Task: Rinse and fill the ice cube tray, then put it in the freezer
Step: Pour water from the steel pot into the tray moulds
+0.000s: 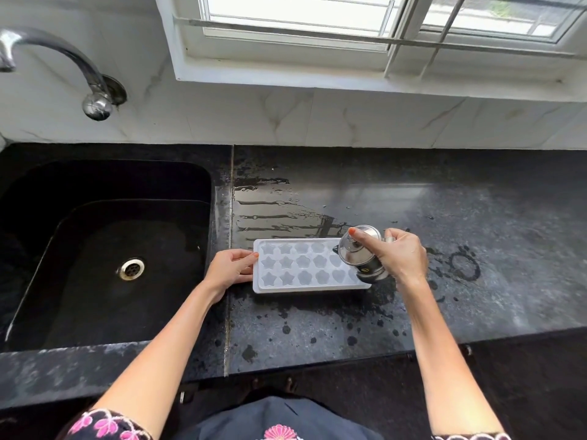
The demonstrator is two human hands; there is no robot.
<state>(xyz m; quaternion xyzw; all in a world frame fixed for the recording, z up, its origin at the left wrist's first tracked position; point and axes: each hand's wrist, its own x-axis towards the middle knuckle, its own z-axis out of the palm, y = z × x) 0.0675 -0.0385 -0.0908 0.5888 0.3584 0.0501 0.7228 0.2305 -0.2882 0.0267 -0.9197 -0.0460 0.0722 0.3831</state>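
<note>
The ice cube tray (301,265) lies flat on the black worktop (476,249), just right of the sink (104,249) and near the front edge. Its long axis runs left to right, roughly in line with that edge, and its cells face up. There are three rows of moulded cells: stars at the left end, flowers in the middle, hearts toward the right.

The left hand (228,268) grips the tray's left short end, and its fingers (243,255) are curled onto the rim there. The right hand (400,255) is clenched around a small steel jug (359,252), with the forefinger (359,235) pressed on the domed lid. The jug is held tilted above the tray's right end, with its lidded top turned toward the tray's middle and its base over the far right cells. Whether water is running from it cannot be told, and the water level in the cells is unclear.

The worktop is wet: streaks of water (270,201) lie behind the tray, scattered drops lie in front of it, and a damp ring (465,265) sits to the right. A curved metal tap (63,55) comes off the marbled wall above the sink, whose drain (131,268) shows at the bottom of the basin. A white-framed window (349,20) stands above the worktop
</note>
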